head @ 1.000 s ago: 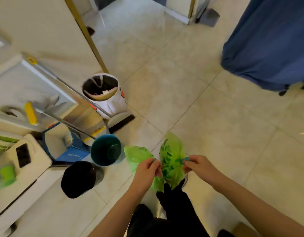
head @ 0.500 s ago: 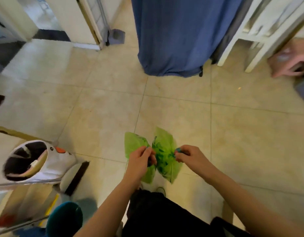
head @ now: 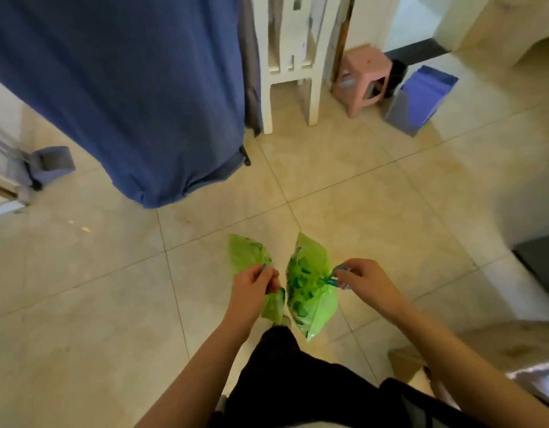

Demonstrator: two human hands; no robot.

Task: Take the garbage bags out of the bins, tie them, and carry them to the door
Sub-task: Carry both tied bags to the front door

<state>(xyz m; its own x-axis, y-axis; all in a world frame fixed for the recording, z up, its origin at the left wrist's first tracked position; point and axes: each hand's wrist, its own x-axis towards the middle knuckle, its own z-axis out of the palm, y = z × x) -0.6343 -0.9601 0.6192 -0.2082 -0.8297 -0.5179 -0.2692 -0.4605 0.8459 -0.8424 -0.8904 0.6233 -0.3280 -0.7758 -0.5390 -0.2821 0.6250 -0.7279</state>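
I hold a small green garbage bag with a darker green print in front of my legs, above the tiled floor. My left hand is shut on one gathered side of its top, where a green flap sticks up. My right hand pinches the blue drawstring on the other side. The two hands are a little apart, and the bag's body hangs between and below them. No bin is in view.
A blue cloth hangs to the floor at the upper left. A white chair, a pink stool and a blue bag stand at the back. A dark mat lies at the right edge.
My view has swung right: the bins and cabinet on the left have left the frame, while the chair, stool and blue bag came in. My hands have drawn slightly apart on the green bag.
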